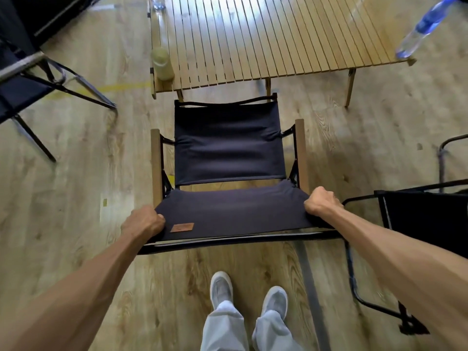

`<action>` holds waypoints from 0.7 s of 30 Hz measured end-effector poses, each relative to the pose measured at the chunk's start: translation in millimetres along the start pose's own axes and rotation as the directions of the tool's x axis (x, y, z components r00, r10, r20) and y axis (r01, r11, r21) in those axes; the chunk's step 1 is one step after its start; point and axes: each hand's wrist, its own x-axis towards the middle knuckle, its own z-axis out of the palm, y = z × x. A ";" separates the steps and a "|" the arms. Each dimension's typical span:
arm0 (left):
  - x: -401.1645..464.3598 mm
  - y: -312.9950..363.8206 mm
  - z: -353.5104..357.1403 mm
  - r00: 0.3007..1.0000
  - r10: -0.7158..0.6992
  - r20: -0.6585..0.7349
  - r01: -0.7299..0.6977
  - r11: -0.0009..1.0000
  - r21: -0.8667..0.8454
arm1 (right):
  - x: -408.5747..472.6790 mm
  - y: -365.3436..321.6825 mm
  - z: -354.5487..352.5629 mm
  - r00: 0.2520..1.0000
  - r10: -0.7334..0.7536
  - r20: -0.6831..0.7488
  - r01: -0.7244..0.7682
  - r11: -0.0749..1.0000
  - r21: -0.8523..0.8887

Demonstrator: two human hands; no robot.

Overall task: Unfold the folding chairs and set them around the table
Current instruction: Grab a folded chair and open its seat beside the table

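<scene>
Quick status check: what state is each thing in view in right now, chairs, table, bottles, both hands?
Middle chair: unfolded, facing the table, held at its backrest top.
Left hand: grips backrest's left corner.
Right hand: grips backrest's right corner.
Table: set up.
Left chair: unfolded.
Right chair: partly visible, state unclear.
Green bottle: upright.
Clear bottle: upright.

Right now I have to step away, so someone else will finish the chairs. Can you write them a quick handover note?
Left hand grips the left end of the backrest of the navy folding chair; right hand grips the right end.
That chair is unfolded, its seat facing the slatted wooden table, front edge close to the table's near side.
Another chair stands open at the left. A dark chair at the right looks not yet placed.
Left: settle this chair, release, then handle the right one.
</scene>
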 end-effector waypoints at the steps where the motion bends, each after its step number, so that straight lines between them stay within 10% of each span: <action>1: 0.8 0.8 0.2 1.000 -0.006 -0.007 0.006 1.000 0.005 | 2.6 -1.6 -1.6 1.000 0.000 0.002 0.000 1.000 0.012; 21: -15.8 18.0 9.3 0.999 0.047 0.028 -0.049 0.995 0.088 | 7.8 8.8 -29.9 0.990 -0.033 -0.139 0.046 0.995 0.088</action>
